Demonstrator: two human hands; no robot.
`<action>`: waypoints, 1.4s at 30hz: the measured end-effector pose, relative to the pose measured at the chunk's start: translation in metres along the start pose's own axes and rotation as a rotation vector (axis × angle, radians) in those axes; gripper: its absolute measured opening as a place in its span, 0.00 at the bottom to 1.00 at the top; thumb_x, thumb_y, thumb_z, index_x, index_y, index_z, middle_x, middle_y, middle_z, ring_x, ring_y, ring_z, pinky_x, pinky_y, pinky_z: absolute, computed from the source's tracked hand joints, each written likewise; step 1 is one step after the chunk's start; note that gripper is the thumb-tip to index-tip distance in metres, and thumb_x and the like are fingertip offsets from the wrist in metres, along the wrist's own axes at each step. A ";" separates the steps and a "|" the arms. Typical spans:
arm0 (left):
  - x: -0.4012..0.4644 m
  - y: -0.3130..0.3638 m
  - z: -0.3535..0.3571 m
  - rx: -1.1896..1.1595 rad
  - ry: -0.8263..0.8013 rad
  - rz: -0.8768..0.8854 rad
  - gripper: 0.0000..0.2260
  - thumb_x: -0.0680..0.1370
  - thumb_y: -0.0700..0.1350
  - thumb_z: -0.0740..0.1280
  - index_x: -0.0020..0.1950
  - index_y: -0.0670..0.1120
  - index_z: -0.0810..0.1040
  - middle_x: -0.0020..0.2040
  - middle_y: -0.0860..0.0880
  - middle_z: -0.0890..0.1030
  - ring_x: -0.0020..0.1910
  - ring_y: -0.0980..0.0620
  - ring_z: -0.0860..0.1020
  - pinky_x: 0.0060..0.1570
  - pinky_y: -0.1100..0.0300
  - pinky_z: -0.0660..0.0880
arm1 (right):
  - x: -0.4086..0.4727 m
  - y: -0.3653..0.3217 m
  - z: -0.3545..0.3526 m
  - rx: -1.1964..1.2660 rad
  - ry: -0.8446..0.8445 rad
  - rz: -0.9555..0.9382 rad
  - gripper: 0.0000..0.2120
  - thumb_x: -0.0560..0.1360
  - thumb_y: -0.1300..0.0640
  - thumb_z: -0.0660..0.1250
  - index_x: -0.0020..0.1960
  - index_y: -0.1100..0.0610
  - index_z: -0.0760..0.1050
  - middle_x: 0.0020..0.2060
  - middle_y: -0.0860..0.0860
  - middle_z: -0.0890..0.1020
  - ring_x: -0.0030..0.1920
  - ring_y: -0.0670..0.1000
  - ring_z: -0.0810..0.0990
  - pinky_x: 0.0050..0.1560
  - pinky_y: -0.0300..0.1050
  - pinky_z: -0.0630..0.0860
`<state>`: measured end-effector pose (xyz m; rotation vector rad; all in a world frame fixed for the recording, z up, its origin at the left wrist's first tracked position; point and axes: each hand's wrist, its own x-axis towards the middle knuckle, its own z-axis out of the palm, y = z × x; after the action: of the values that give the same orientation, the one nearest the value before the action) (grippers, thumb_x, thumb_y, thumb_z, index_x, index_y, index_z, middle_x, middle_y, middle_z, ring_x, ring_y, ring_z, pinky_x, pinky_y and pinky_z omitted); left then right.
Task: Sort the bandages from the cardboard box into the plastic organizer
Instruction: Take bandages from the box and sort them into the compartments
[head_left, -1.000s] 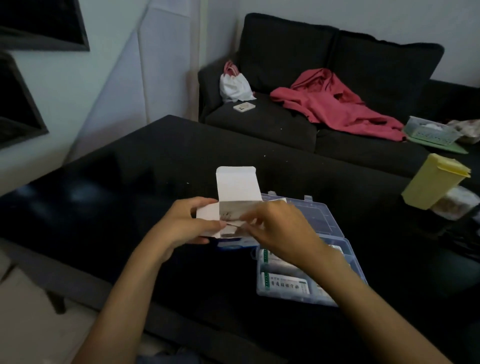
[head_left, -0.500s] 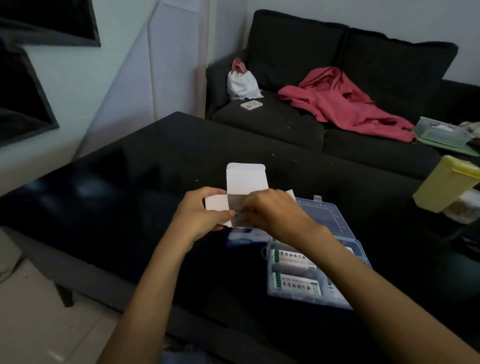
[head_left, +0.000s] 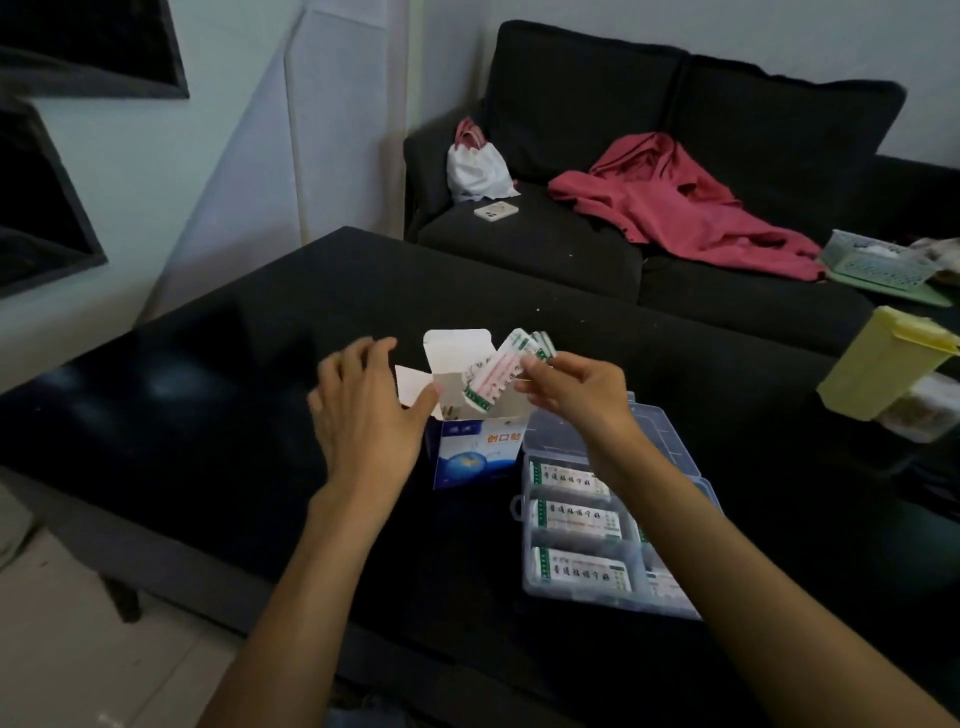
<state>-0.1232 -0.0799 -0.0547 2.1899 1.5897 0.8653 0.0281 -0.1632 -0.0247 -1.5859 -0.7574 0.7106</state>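
A white-and-blue cardboard box (head_left: 475, 457) stands upright on the black table (head_left: 218, 374) with its top flaps open. My right hand (head_left: 576, 392) pinches a small bunch of bandages (head_left: 506, 371), lifted partly out of the box's mouth. My left hand (head_left: 366, 410) hovers beside the box's left side with fingers spread, thumb near a flap, holding nothing. To the right of the box lies the clear plastic organizer (head_left: 680, 462), lid open, with wrapped bandage packs in its near compartments.
A yellow plastic container (head_left: 878, 376) stands at the table's right edge. Behind the table is a dark sofa (head_left: 571, 249) with a red garment (head_left: 680, 208), a white bag (head_left: 475, 166), a phone (head_left: 496, 210) and a green basket (head_left: 878, 262).
My right hand has pulled bandages up out of the box. My left hand has let go of the box, which now stands on the table, and spread its fingers.
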 end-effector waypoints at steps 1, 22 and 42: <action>-0.001 0.003 -0.002 -0.021 0.062 0.032 0.25 0.77 0.55 0.65 0.72 0.51 0.66 0.71 0.48 0.66 0.70 0.48 0.61 0.64 0.53 0.63 | -0.003 -0.002 -0.001 0.073 0.006 0.034 0.06 0.75 0.58 0.67 0.50 0.59 0.80 0.41 0.52 0.85 0.42 0.46 0.84 0.44 0.36 0.80; -0.054 0.077 0.030 -0.524 -0.843 0.232 0.13 0.70 0.46 0.74 0.54 0.47 0.82 0.44 0.51 0.85 0.42 0.59 0.83 0.47 0.60 0.80 | -0.066 0.041 -0.104 0.177 -0.103 0.340 0.12 0.72 0.59 0.71 0.54 0.60 0.79 0.44 0.56 0.85 0.41 0.49 0.84 0.38 0.36 0.78; -0.064 0.095 0.039 -0.586 -0.946 0.081 0.07 0.79 0.50 0.62 0.55 0.53 0.78 0.41 0.60 0.81 0.39 0.66 0.79 0.37 0.71 0.74 | -0.062 0.048 -0.110 0.005 0.133 0.054 0.03 0.71 0.58 0.71 0.45 0.55 0.79 0.34 0.51 0.84 0.34 0.44 0.82 0.36 0.34 0.78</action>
<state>-0.0404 -0.1679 -0.0500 1.7829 0.6766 0.1706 0.0816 -0.2835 -0.0549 -1.6368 -0.6161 0.6386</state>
